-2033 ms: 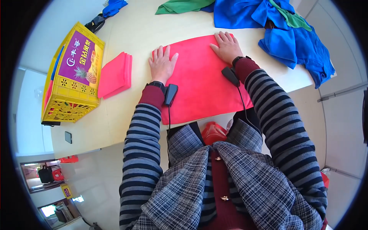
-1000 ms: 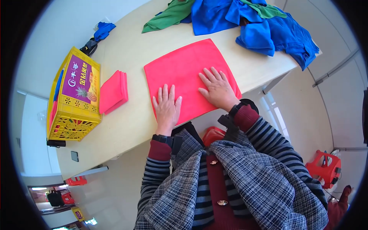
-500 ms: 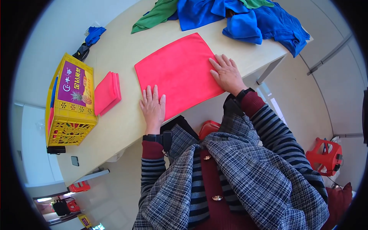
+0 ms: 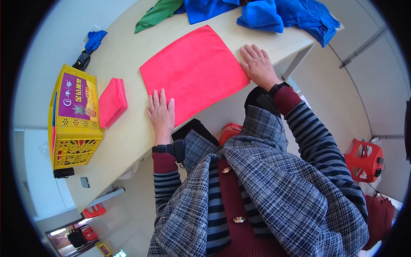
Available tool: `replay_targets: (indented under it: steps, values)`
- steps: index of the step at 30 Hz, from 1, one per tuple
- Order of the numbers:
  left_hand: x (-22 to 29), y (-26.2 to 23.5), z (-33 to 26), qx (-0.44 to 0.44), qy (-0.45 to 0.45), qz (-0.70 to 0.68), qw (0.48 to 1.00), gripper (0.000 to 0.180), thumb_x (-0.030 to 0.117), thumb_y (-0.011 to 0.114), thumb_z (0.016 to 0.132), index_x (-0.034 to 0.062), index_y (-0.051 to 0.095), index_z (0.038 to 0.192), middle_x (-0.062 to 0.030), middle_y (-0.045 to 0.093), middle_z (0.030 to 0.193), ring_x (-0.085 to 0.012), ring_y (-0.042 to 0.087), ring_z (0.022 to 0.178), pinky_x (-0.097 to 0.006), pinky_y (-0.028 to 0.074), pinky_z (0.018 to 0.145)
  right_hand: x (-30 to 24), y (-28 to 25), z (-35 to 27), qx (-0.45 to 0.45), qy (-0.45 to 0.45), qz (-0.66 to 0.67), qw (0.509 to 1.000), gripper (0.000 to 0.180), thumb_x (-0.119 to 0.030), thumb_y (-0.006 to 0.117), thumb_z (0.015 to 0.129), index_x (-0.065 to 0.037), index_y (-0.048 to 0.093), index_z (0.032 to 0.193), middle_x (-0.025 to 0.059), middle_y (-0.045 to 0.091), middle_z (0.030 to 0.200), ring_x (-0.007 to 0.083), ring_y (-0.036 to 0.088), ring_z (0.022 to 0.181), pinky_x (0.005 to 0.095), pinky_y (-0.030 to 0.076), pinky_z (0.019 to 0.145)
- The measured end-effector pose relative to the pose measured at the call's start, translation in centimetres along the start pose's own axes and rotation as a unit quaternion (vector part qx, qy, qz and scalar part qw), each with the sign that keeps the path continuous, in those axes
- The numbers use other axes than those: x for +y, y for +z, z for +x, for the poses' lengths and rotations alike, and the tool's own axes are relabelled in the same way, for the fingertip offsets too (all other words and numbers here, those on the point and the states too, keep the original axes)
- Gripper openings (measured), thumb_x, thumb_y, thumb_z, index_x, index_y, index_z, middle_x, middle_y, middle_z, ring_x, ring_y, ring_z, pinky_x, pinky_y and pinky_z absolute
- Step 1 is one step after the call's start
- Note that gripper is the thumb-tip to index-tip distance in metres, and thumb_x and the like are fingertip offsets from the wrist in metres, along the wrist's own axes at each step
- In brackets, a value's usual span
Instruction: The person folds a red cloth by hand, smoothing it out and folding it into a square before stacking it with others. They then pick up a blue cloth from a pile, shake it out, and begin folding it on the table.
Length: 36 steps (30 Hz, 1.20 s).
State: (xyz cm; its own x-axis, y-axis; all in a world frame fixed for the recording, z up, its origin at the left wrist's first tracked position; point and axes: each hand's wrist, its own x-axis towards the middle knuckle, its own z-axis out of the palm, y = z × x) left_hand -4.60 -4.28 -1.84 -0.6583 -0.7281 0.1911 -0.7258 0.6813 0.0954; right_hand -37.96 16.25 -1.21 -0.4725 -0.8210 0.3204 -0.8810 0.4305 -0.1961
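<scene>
**A:** Where are your hands?

**B:** My left hand (image 4: 161, 115) lies flat, fingers together, palm down on the near left edge of the red cloth (image 4: 195, 73), gripping nothing. My right hand (image 4: 258, 65) rests flat and unclenched at the cloth's right corner, close to the table's (image 4: 124, 51) near edge. The cloth is spread as a single layer in the middle of the table, between both palms.

**A:** What could go wrong from here?

**B:** In my judgement, the cloth's near corner sits right by the table edge; a palm dragging toward me could pull it over or ruck the layer into creases. Uneven pressure from the two hands could skew it.

**A:** And the surroundings?

**B:** Left, a folded stack of red cloths (image 4: 112, 102) lies beside a yellow crate (image 4: 72, 124). Far, a heap of blue cloths (image 4: 278, 15) and a green cloth (image 4: 158, 13) lie near the spread cloth's far corner.
</scene>
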Motion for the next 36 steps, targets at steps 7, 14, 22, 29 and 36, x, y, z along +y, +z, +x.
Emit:
replay_targets:
  steps: [7,14,22,29,36]
  values:
    - [0.8,-0.6,-1.3,0.014,0.011,-0.030,0.999,0.063,0.047,0.043,0.107,0.0130,0.036,0.159,-0.0152,0.029,0.166,-0.0359,0.020,0.155,-0.063,0.014,0.122,-1.0,-2.2,-0.5,0.025,-0.041,0.123,0.991,0.060,-0.033,0.057,0.102,-0.007,0.042,0.153,0.0191,0.041,0.158,0.0367,0.033,0.150,0.0511,0.025,0.123]
    - [3.3,-1.9,-3.5,0.006,0.074,-0.023,0.997,0.064,0.045,0.051,0.104,0.0129,0.038,0.158,-0.0162,0.031,0.165,-0.0367,0.024,0.154,-0.061,0.015,0.123,-7.3,-1.1,-2.6,-0.050,-0.164,0.083,0.982,0.063,-0.041,0.054,0.103,-0.007,0.042,0.154,0.0158,0.037,0.162,0.0348,0.030,0.152,0.0487,0.021,0.126]
    - [2.5,-2.7,-4.3,-0.004,0.074,-0.010,0.997,0.069,0.049,0.056,0.100,0.0121,0.039,0.157,-0.0162,0.033,0.164,-0.0363,0.026,0.153,-0.059,0.016,0.123,-6.7,-1.5,-2.5,-0.087,-0.184,0.067,0.977,0.070,-0.053,0.047,0.104,-0.008,0.039,0.156,0.0134,0.035,0.164,0.0334,0.026,0.154,0.0481,0.018,0.127]
    - [2.5,-4.1,-5.2,-0.016,0.093,-0.037,0.995,0.084,0.043,0.076,0.086,0.0098,0.042,0.155,-0.0149,0.035,0.163,-0.0344,0.029,0.152,-0.057,0.020,0.123,-4.6,-3.5,-4.0,-0.082,-0.216,0.074,0.970,0.065,-0.033,0.064,0.096,-0.012,0.044,0.154,0.0131,0.038,0.162,0.0329,0.029,0.153,0.0474,0.023,0.126]
    - [1.2,-4.1,-6.9,0.048,0.115,-0.085,0.989,0.072,0.016,0.082,0.076,0.0092,0.056,0.143,-0.0125,0.050,0.152,-0.0314,0.045,0.142,-0.054,0.028,0.120,-1.7,-2.8,-4.0,-0.023,-0.200,0.121,0.972,0.061,-0.002,0.069,0.082,-0.012,0.057,0.141,0.0133,0.052,0.151,0.0348,0.044,0.143,0.0474,0.038,0.118]
